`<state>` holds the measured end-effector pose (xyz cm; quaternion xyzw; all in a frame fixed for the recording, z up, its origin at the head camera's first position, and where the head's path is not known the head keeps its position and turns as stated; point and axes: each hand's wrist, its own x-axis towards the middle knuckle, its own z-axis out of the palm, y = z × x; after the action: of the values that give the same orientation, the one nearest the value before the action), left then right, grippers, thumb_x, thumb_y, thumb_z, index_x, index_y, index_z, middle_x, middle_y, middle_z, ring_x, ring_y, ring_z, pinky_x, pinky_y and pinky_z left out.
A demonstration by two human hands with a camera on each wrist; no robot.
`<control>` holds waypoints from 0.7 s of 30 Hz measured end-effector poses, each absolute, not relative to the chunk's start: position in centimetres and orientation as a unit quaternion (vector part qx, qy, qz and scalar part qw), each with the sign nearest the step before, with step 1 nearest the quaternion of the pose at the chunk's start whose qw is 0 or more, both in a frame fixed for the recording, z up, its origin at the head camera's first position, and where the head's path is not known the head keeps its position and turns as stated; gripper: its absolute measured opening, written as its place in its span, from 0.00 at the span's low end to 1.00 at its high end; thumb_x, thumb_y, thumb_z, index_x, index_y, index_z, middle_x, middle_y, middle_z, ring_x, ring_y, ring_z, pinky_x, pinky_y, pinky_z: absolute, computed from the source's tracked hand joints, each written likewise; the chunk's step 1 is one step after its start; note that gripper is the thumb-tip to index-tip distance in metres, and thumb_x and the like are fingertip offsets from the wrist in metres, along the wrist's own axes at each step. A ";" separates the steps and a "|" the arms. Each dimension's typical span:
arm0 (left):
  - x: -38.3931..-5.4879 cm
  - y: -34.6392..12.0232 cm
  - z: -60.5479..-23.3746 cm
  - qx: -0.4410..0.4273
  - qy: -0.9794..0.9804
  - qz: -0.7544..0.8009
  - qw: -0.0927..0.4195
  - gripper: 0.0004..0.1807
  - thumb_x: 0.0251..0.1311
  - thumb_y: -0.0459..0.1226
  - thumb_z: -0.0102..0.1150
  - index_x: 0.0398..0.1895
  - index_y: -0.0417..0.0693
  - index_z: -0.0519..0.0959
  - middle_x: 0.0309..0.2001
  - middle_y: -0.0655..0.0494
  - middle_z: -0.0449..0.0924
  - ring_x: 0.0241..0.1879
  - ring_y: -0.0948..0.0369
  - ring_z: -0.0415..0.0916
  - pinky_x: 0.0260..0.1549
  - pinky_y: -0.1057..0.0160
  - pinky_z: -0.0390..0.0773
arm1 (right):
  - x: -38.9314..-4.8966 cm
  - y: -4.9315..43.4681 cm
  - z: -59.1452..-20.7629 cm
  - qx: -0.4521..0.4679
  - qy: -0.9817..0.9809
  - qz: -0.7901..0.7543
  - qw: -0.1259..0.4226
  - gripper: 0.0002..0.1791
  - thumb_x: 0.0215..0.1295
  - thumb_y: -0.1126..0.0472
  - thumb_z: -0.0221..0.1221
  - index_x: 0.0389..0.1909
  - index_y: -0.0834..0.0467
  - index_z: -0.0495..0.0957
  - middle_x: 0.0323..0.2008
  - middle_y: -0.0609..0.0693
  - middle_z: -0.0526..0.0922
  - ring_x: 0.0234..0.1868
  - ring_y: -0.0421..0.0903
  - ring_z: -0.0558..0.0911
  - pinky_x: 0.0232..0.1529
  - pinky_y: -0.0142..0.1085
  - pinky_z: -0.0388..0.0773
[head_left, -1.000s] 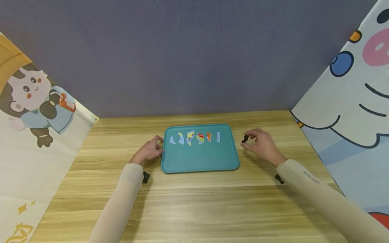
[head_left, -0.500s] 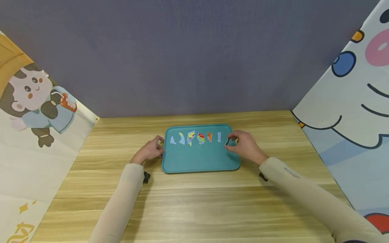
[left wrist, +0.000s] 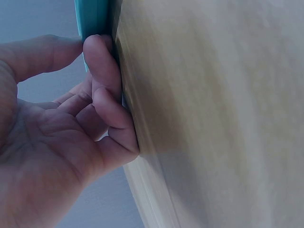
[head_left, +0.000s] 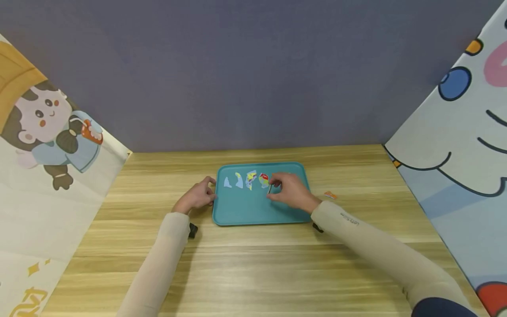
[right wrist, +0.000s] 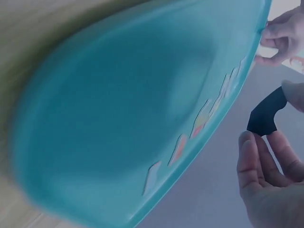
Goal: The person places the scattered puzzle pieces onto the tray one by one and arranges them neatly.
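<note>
On the table lies a teal tray (head_left: 241, 213) with a row of small irregular flat pieces near its far side. A pale piece (head_left: 227, 182), a pale-yellow one (head_left: 239, 180), a yellow-purple one (head_left: 251, 178) and a red-and-yellow one (head_left: 264, 178) show in the head view. My left hand (head_left: 196, 196) grips the tray's left edge, thumb against the rim and fingers curled beside it. Above the tray my right hand (head_left: 292, 191) pinches a thin, curved black piece (right wrist: 266, 114) between thumb and fingertips. An orange piece (right wrist: 178, 149) and a whitish strip (right wrist: 152, 177), behind that hand in the head view, appear in the right wrist view.
Another orange piece (head_left: 330, 195) lies on the wooden table (head_left: 253, 273) just right of the tray. A grey-blue panel (head_left: 253, 79) rises behind the table. Printed cartoon panels stand at the left (head_left: 71, 145) and right (head_left: 467, 207).
My right hand has carried the black piece leftward from beside the tray to over its row of pieces. The orange piece on the table has come into sight. My left hand stays at the tray's edge.
</note>
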<state>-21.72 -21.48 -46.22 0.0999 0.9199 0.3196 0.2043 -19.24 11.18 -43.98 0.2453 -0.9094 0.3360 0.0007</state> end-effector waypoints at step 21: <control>-21.6 -21.5 -46.0 0.098 0.918 0.325 0.205 0.24 0.63 0.33 0.54 0.59 0.41 0.59 0.28 0.50 0.78 0.25 0.57 0.74 0.28 0.60 0.70 | -20.3 3.2 -45.1 0.358 -0.886 0.278 -0.100 0.13 0.48 0.59 0.73 0.30 0.54 0.79 0.31 0.44 0.79 0.36 0.42 0.77 0.42 0.34 0.71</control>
<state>-21.63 -21.46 -45.97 0.0985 0.9179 0.3251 0.2050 -20.26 3.21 -45.14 0.3579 -0.8859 0.2776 -0.0999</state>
